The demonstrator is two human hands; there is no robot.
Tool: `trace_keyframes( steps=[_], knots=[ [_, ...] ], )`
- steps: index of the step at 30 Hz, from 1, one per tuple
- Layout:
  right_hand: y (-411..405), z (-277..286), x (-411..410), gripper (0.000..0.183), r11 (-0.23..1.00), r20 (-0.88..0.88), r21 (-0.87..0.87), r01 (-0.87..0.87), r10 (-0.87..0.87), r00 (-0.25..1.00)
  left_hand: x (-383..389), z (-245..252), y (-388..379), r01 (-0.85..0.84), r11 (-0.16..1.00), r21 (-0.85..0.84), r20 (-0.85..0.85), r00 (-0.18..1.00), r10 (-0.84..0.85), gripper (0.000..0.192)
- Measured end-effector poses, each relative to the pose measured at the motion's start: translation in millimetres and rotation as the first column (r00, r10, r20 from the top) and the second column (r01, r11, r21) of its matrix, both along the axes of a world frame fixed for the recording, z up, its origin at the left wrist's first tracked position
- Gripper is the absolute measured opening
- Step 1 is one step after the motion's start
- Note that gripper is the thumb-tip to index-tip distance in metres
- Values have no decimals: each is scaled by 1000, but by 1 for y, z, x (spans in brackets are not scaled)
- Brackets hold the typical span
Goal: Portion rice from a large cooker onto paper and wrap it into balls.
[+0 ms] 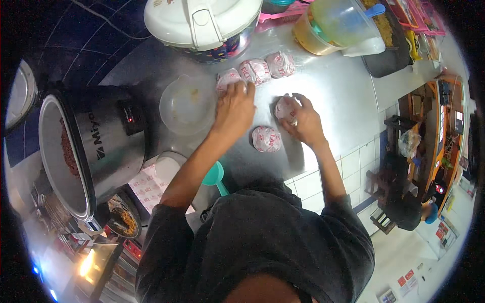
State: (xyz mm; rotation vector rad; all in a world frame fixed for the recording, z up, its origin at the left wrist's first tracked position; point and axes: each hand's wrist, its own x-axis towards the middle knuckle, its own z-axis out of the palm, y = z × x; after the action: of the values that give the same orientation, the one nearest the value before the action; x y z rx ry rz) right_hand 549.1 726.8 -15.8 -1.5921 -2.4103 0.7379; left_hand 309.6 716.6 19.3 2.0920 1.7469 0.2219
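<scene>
At the left of a row of three paper-wrapped round bundles, my left hand (235, 110) has its fingertips on the near side of the left bundle (228, 77). The hand hides part of it, so I cannot tell whether it grips. The middle bundle (255, 72) and the right bundle (280, 64) stand beside it; red print marks the white paper. My right hand (307, 123) is shut on another wrapped bundle (284, 108), thumb and fingers around its right side. A further bundle (266, 139) rests on the steel counter (333, 94), apart from both hands.
A translucent round lid or plate (185, 106) lies left of my left hand. A large steel rice cooker (110, 140) stands farther left, above printed wrapping paper (146, 185) and a turquoise scoop (214, 173). A white-lidded container (201, 22) and clear plastic tubs (322, 30) line the back.
</scene>
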Motion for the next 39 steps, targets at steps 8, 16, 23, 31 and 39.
trace_keyframes(
  steps=[8,16,23,31,39],
  knots=[
    [75,-48,21,43,768,-234,504,395,-318,919,42,-25,-76,261,956,-135,160,958,-239,70],
    [118,-57,-4,47,778,-337,493,389,-242,910,50,-46,-88,264,963,-52,71,963,-260,59],
    [95,-50,0,47,822,-330,434,368,-235,914,51,-52,-81,253,964,-78,86,965,-246,59],
    [-21,17,1,88,999,-191,-33,7,-13,982,66,-80,-20,58,995,85,559,824,-96,71],
    [-3,-19,27,62,962,-67,200,185,-175,982,56,-51,-43,136,988,78,531,833,-157,51]
  ],
)
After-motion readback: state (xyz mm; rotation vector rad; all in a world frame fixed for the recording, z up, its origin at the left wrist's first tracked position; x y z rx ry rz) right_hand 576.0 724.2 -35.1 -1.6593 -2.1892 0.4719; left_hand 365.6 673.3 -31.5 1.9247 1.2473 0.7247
